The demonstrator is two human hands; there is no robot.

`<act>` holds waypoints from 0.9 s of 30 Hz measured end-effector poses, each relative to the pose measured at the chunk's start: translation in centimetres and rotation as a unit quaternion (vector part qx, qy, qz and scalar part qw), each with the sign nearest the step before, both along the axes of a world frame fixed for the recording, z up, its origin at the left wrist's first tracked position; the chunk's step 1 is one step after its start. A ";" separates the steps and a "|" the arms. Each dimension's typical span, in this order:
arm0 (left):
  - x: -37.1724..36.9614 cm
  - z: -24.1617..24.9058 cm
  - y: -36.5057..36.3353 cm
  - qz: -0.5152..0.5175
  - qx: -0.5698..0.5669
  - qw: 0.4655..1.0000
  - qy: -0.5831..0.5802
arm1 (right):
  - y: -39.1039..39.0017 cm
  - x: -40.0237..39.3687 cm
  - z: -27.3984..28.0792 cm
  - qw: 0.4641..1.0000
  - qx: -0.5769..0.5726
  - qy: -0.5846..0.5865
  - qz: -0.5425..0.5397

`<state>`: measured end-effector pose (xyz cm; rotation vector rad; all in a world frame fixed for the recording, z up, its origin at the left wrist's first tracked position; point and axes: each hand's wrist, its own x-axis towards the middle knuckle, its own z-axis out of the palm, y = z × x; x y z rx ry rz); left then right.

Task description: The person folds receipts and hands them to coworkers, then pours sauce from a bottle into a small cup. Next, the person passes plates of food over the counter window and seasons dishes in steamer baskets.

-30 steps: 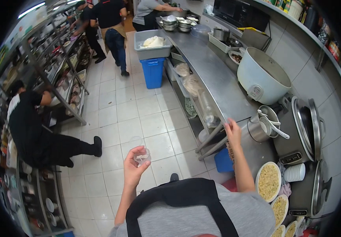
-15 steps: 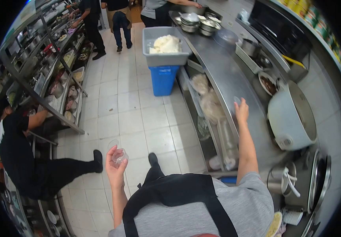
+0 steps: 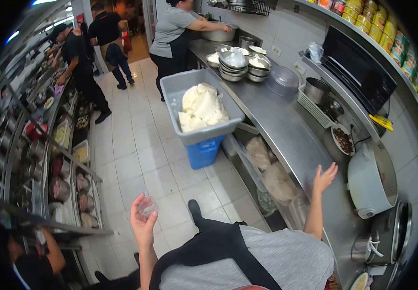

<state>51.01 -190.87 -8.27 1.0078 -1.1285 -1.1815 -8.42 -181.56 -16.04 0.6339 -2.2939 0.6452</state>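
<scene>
My left hand (image 3: 142, 223) is raised over the tiled floor, with thumb and fingers closed around a small clear plastic cup (image 3: 147, 207). Out to the right, my right hand (image 3: 324, 179) is spread open with nothing in it, above the steel counter (image 3: 293, 140). The big rice cooker (image 3: 369, 186) stands nearest to that hand, and a dish of dark food (image 3: 343, 139) sits just beyond it.
Ahead, a grey tub (image 3: 189, 137) of white food rests on a blue bin (image 3: 204, 153). Metal bowls (image 3: 233, 67) are stacked at the counter's far end, near a person in grey (image 3: 172, 31). Metal shelving (image 3: 59, 179) lines the left, where other people work.
The view has moved forward, and the tub appears closer. My right hand has opened its fingers wide and no longer shows the clear piece near them. My left hand keeps the cup.
</scene>
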 end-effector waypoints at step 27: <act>4.8 0.8 -72.2 -0.184 -0.212 0.911 -0.303 | -74.8 48.9 6.0 0.578 -0.072 -0.438 0.684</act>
